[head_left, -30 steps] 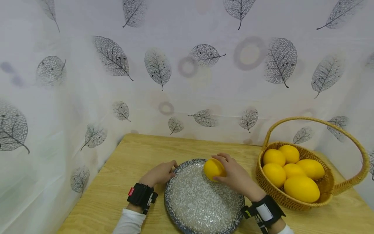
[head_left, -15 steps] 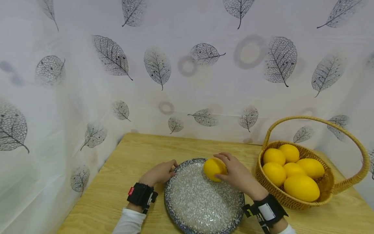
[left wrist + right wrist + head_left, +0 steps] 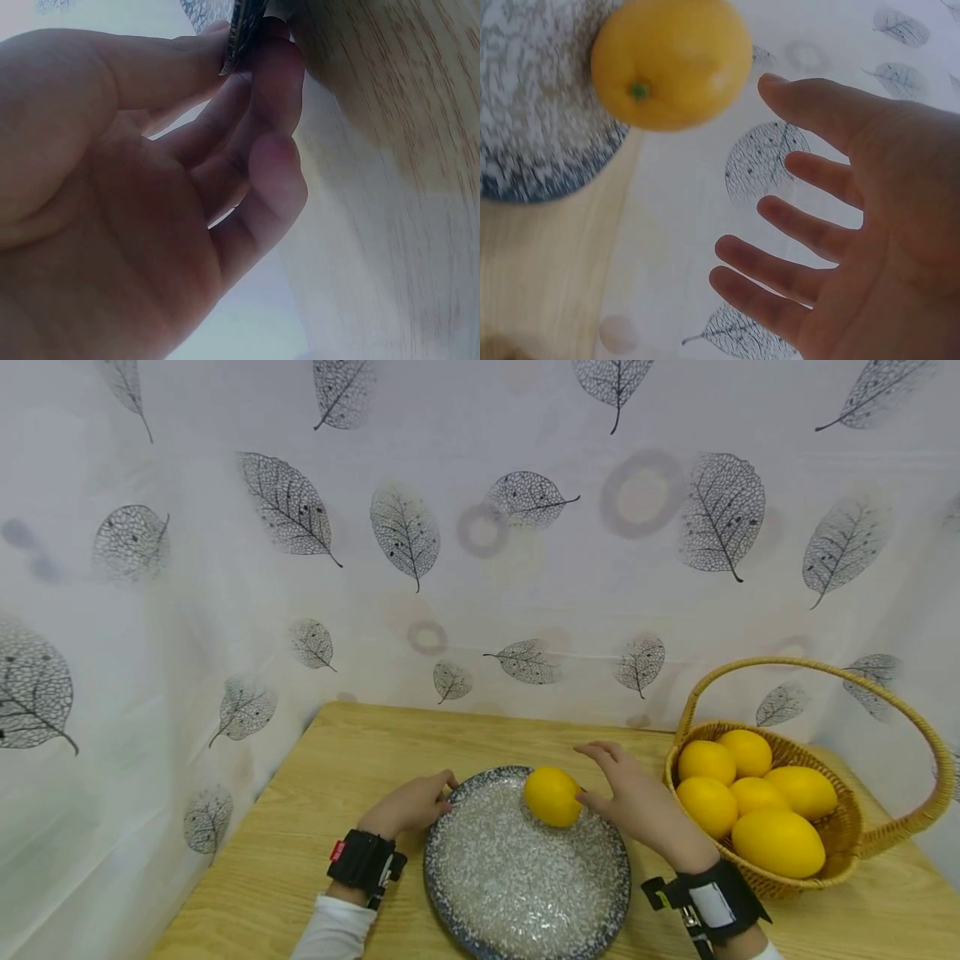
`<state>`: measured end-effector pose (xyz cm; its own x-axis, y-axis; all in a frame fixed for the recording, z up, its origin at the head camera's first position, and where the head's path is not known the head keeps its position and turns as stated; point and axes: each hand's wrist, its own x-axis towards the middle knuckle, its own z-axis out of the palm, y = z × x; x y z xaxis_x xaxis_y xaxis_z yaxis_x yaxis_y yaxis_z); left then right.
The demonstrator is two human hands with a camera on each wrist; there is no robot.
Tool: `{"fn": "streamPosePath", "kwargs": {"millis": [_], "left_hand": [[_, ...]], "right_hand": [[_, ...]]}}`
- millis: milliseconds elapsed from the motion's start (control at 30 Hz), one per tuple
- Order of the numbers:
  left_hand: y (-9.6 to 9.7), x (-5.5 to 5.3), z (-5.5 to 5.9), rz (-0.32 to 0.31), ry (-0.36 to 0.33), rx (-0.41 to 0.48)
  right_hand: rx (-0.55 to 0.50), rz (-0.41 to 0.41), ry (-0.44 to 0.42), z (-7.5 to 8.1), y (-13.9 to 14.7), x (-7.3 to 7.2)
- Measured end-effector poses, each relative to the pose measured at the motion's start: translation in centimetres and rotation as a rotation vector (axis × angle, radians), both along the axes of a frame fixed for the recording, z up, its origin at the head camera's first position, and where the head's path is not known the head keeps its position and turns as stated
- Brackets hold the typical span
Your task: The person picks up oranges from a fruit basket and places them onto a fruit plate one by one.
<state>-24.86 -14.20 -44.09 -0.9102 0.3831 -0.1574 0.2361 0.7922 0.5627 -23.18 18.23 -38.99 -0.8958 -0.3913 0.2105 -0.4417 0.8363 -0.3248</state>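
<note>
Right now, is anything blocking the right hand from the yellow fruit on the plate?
Nothing visible. The right wrist view shows an unobstructed gap between the right hand and the yellow fruit on the plate.

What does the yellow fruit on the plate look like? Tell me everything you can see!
The yellow fruit is plump and rounded, with bright, smooth-looking skin. The right wrist view shows a small green spot on it. It lies on the speckled plate, toward the far side. Neither of the hands holds it: the right hand is close beside it, with a narrow gap between.
</note>
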Motion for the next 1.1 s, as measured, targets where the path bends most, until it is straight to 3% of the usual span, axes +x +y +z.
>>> {"fn": "streamPosePath", "kwargs": {"millis": [433,633,967,1100], "left_hand": [[0.1,0.0,0.2,0.007,-0.008,0.005],[0.2,-0.1,0.4,0.008,-0.011,0.006],[0.1,-0.1,0.1,0.011,-0.017,-0.002],[0.0,0.0,0.0,0.012,-0.014,-0.003]], "right_hand": [[-0.006,-0.087,0.059,3.4,5.0,0.6],[0.021,-0.18,-0.02,4.5,8.2,0.8],[0.04,-0.284,-0.061,3.5,13.9,0.7],[0.039,-0.369,-0.054,2.7,15.5,0.6]]}}
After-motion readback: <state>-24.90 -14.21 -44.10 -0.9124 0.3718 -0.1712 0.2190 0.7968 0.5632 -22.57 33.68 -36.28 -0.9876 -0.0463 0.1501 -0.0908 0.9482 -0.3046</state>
